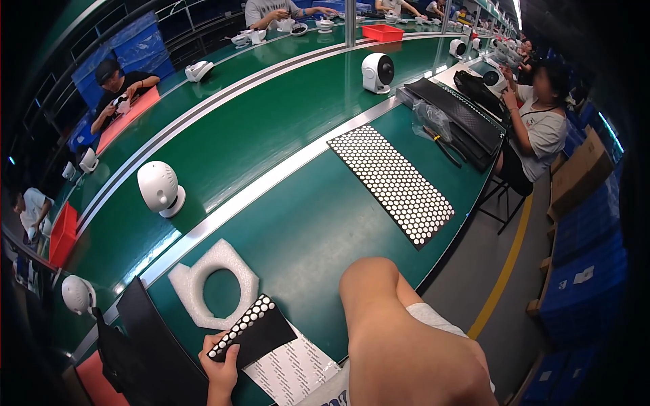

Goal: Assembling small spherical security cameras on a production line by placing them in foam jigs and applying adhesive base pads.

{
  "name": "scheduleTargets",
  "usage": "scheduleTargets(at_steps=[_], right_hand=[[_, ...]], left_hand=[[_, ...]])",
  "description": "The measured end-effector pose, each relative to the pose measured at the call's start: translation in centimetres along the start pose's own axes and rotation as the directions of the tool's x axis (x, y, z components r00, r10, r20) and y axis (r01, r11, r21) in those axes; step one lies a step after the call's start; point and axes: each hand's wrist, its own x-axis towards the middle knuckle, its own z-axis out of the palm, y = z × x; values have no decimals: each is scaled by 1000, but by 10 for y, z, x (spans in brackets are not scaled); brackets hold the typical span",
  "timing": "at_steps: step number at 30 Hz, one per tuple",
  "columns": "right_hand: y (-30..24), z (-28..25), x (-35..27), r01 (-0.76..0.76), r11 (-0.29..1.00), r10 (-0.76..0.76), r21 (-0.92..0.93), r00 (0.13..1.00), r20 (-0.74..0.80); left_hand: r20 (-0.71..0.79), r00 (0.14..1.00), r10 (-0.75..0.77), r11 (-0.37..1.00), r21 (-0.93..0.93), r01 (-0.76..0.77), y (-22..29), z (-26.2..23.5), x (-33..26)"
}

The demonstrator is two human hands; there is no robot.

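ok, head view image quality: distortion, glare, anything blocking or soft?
Head view: strong fisheye, the green conveyor table and its silver rails bow toward the rim, corners vignetted black. Overhead lights leave soft glare streaks on the belt. The person's raised arm fills the lower middle, hiding the right hand. The left hand holding the black dotted sheet is sharp; far workers are small and soft.

Bright, even light falls from overhead strips visible toward one o'clock, leaving soft sheen on the green table (291, 135). Corners vignette to black. Fisheye bends straight edges toward the rim. The bare forearm at six o'clock is softly blurred.
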Motion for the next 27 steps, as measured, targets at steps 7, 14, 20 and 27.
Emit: scheduleTargets(at_steps=[7,14,20,27], right_hand=[[0,1,0,-14,999,15,-33,1000,23],[-8,36,-1,-14,966,200,258,672,-713],[2,1,1,28,992,-41,-122,993,-112],[3,2,0,21,995,-31,-97,995,-94]], left_hand=[[-8,1000,8,1000,6,-8,0,-1,-1],[4,1000,25,1000,3,-25,3,1,0],[5,1000,21,1000,21,-21,2,0,0],[1,1000,6,1000,6,-6,-1,-1,-1]])
